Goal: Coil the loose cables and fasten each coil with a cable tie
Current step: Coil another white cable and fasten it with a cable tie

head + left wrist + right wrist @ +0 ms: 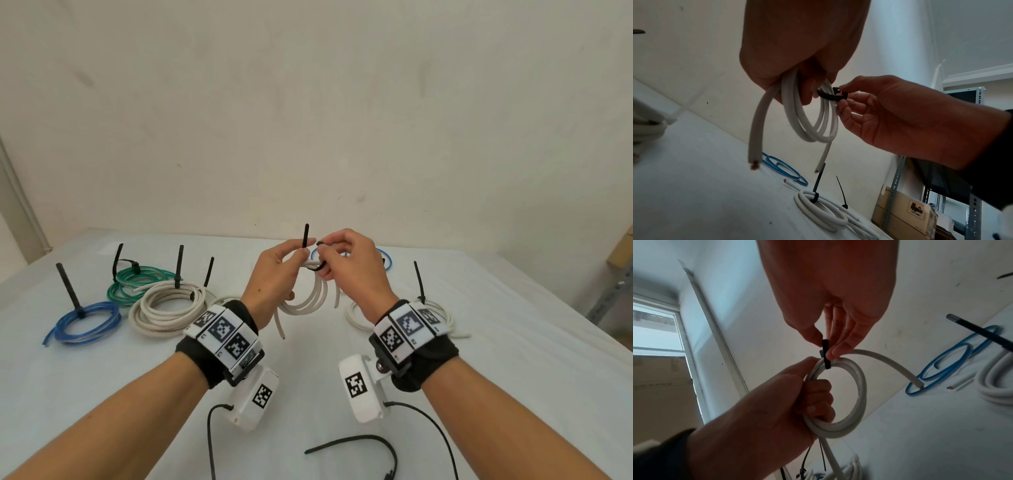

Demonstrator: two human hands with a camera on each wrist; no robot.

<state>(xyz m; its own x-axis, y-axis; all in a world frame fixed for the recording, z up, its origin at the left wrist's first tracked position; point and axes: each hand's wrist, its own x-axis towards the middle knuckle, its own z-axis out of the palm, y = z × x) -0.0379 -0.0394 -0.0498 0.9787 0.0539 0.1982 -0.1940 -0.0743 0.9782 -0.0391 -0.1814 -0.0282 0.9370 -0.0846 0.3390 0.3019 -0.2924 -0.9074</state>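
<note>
A small white cable coil (310, 298) hangs in the air over the table's middle, both cut ends dangling. My left hand (286, 262) grips its top with the fingers curled through the loops (851, 402). A black cable tie (306, 238) is wrapped round the strands beside that grip, and its tail stands straight up by my left thumb. My right hand (330, 255) pinches the tie's head end (835, 94) between thumb and fingertips, right against the coil (813, 116). In the right wrist view the black cable tie (826, 356) crosses the top of the loops.
Tied coils lie at the left: blue (85, 320), green (137, 281) and white (164, 308), their tie tails upright. Another blue coil (385, 255) lies behind my hands, a tied white coil (442, 310) at the right. A loose black tie (359, 442) lies near the front edge.
</note>
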